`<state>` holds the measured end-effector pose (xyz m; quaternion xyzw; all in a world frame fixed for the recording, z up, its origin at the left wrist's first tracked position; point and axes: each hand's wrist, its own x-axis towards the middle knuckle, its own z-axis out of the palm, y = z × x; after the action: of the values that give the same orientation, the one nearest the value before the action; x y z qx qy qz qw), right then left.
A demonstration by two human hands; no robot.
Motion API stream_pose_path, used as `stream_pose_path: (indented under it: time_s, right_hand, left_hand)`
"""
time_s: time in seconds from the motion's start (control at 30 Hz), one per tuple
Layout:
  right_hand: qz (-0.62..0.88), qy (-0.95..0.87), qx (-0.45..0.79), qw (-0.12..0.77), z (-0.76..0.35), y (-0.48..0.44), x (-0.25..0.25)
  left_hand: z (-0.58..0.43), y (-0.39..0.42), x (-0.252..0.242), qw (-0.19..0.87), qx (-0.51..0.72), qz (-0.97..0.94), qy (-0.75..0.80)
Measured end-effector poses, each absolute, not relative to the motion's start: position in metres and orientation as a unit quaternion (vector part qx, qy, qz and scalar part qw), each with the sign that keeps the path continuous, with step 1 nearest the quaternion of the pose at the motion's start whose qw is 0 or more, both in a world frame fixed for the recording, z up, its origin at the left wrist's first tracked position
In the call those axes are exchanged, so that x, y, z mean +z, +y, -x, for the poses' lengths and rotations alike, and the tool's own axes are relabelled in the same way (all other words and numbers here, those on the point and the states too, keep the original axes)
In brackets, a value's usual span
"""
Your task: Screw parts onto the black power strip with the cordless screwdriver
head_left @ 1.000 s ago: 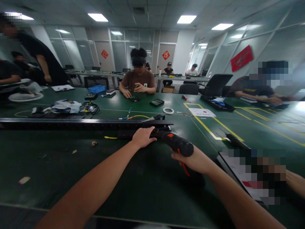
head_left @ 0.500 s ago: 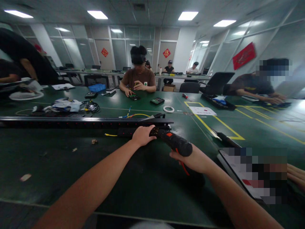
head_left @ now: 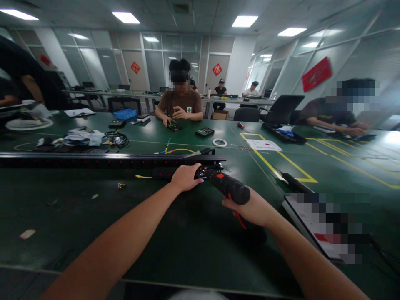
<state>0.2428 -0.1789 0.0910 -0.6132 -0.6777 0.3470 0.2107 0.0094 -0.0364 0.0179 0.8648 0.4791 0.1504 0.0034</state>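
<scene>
My right hand (head_left: pixel 258 208) is wrapped round the grip of a black cordless drill (head_left: pixel 229 186) with red accents. The drill's nose points left and away, meeting the end of a black bar-shaped part (head_left: pixel 162 173) lying along a long black rail (head_left: pixel 93 160). Closed over that bar's right end is my left hand (head_left: pixel 186 178), its thumb just beside the drill's nose. A small bright patch shows where the two meet; the bit and whatever it touches are too small to make out. A yellow wire (head_left: pixel 143 176) sticks out of the bar's left end.
Small brass-coloured pieces (head_left: pixel 121 185) lie left of my forearm. A soldering-iron-like tool (head_left: pixel 293 181) and a tablet-like panel (head_left: pixel 308 229) are at right. Beyond the rail are a white ring (head_left: pixel 219 143), bundled cables (head_left: pixel 115 139) and a seated person (head_left: pixel 179 102) handling a device.
The view has shifted slightly. A bright patch now shows at the drill's nose. Another person's hand at the right edge has left the view. Both my hands keep their holds.
</scene>
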Motion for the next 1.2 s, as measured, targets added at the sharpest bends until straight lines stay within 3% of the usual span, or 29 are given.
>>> stream_pose_path:
  time_s: [1.2]
  right_hand:
    - [0.587, -0.695, 0.354, 0.217, -0.2387, -0.1811, 0.0968]
  left_hand:
    - [-0.0108, -0.0366, 0.0171, -0.005, 0.145, -0.87, 0.471]
